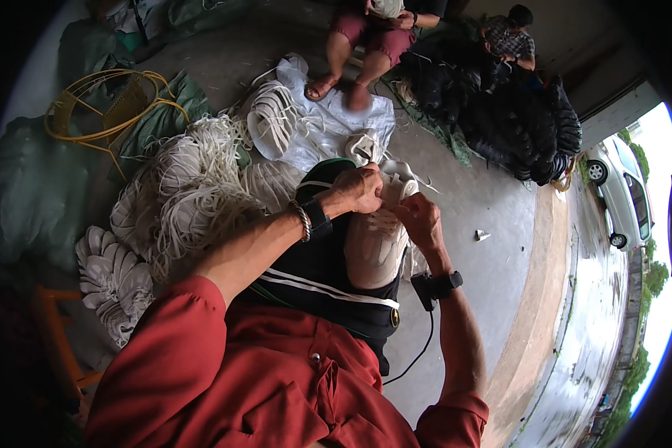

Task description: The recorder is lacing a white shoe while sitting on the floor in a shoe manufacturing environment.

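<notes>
A cream-white sneaker (371,250) lies lengthwise over my dark-trousered thigh, with pale laces crossing its front. My left hand (358,190) is closed above the eyelet area, fingers pinched on the shoelace. From the right side, my right hand (421,221) pinches the lace too, thumb and finger together next to the eyelets. A thin stretch of lace shows between the two hands. Just beyond my left hand lies another pale shoe piece (364,148). The left fingertips are partly hidden behind the hand.
Heaps of pale shoe uppers with long laces (194,179) cover the floor at left, near a yellow round-framed chair (112,112). A white plastic sheet (306,123) lies ahead. One person (369,45) sits beyond it; another (511,41) sits by black shoes (515,127).
</notes>
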Demonstrator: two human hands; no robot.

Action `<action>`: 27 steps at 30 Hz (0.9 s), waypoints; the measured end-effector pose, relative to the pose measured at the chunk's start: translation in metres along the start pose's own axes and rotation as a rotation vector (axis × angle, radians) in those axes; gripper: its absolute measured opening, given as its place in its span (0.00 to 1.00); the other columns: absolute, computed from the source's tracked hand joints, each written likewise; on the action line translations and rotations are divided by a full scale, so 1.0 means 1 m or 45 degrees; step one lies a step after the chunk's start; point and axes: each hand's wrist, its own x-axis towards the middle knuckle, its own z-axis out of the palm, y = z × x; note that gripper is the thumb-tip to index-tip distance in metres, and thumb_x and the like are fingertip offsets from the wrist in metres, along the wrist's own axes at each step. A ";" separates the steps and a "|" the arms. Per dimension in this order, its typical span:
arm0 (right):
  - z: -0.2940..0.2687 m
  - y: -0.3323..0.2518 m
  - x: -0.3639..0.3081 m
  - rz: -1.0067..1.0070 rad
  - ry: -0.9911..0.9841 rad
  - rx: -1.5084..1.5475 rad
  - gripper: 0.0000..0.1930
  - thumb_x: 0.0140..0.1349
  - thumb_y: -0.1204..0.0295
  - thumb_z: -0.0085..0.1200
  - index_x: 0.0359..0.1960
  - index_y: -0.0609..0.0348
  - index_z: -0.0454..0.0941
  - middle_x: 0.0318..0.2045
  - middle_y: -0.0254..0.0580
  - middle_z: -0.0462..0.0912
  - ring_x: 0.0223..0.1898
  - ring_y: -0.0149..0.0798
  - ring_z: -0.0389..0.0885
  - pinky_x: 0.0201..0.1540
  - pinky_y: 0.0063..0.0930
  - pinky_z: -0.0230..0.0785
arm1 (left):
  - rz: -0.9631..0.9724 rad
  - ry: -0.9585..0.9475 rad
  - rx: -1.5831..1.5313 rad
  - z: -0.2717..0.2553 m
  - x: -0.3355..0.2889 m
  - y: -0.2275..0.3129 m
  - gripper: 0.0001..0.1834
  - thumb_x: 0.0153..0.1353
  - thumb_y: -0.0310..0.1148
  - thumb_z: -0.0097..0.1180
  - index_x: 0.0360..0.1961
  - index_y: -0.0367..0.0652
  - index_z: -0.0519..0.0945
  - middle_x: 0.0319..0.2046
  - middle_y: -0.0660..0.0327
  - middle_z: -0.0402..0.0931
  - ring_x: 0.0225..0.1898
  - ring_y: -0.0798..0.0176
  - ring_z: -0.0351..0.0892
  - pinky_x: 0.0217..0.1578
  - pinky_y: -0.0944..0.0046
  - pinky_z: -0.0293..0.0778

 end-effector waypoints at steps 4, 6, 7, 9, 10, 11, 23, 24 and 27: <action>0.012 0.004 0.002 -0.104 0.115 -0.154 0.10 0.45 0.70 0.56 0.22 0.65 0.71 0.17 0.46 0.74 0.20 0.40 0.73 0.25 0.31 0.66 | -0.015 -0.087 -0.016 -0.001 0.002 0.003 0.07 0.40 0.32 0.59 0.15 0.39 0.77 0.40 0.53 0.72 0.42 0.52 0.74 0.39 0.61 0.70; 0.020 0.008 0.002 -0.167 0.199 -0.236 0.09 0.44 0.71 0.55 0.22 0.65 0.71 0.17 0.48 0.73 0.20 0.44 0.73 0.25 0.33 0.66 | -0.016 -0.074 -0.012 0.000 0.003 0.002 0.06 0.39 0.31 0.58 0.15 0.39 0.77 0.40 0.53 0.72 0.42 0.52 0.74 0.39 0.61 0.70; 0.023 0.009 0.002 -0.162 0.249 -0.223 0.09 0.43 0.72 0.54 0.21 0.65 0.70 0.17 0.50 0.73 0.20 0.48 0.73 0.25 0.34 0.65 | -0.016 -0.068 -0.004 0.001 0.004 0.001 0.06 0.39 0.31 0.58 0.15 0.39 0.77 0.40 0.53 0.72 0.42 0.52 0.74 0.39 0.61 0.70; 0.024 0.011 0.003 -0.157 0.300 -0.210 0.08 0.42 0.73 0.53 0.20 0.65 0.70 0.17 0.51 0.73 0.20 0.51 0.72 0.25 0.35 0.65 | -0.025 -0.100 -0.092 0.001 0.005 -0.002 0.06 0.40 0.30 0.58 0.16 0.38 0.77 0.41 0.52 0.72 0.42 0.51 0.74 0.39 0.61 0.70; 0.023 0.012 0.003 -0.157 0.255 -0.203 0.08 0.43 0.72 0.54 0.20 0.65 0.70 0.16 0.50 0.72 0.19 0.47 0.72 0.24 0.33 0.65 | -0.017 -0.090 -0.091 0.000 0.006 -0.004 0.06 0.40 0.30 0.58 0.16 0.38 0.77 0.41 0.52 0.72 0.42 0.51 0.74 0.39 0.61 0.70; 0.021 0.012 0.004 -0.126 0.213 -0.212 0.08 0.43 0.72 0.54 0.20 0.65 0.70 0.16 0.48 0.72 0.18 0.42 0.72 0.24 0.32 0.64 | 0.016 -0.118 -0.137 -0.002 0.006 -0.006 0.06 0.41 0.29 0.58 0.17 0.38 0.77 0.42 0.52 0.71 0.44 0.51 0.73 0.41 0.61 0.69; 0.003 0.016 0.001 0.248 -0.050 0.477 0.09 0.49 0.70 0.55 0.22 0.65 0.72 0.17 0.32 0.73 0.21 0.23 0.68 0.23 0.21 0.61 | 0.211 -0.139 -0.493 -0.007 0.002 -0.022 0.06 0.46 0.29 0.58 0.22 0.37 0.75 0.45 0.51 0.70 0.53 0.55 0.66 0.49 0.61 0.63; 0.004 0.018 0.000 0.182 -0.063 0.507 0.09 0.49 0.70 0.55 0.22 0.65 0.72 0.17 0.32 0.73 0.21 0.23 0.68 0.23 0.21 0.61 | 0.182 -0.185 -0.502 -0.007 0.002 -0.022 0.06 0.45 0.28 0.57 0.21 0.37 0.74 0.45 0.50 0.70 0.53 0.55 0.66 0.49 0.61 0.63; 0.005 0.023 -0.001 0.218 -0.050 0.730 0.09 0.49 0.71 0.55 0.21 0.65 0.71 0.18 0.31 0.72 0.21 0.23 0.66 0.23 0.20 0.60 | 0.186 -0.191 -0.543 -0.011 -0.002 -0.021 0.06 0.44 0.27 0.57 0.18 0.36 0.73 0.47 0.49 0.69 0.53 0.56 0.66 0.49 0.62 0.62</action>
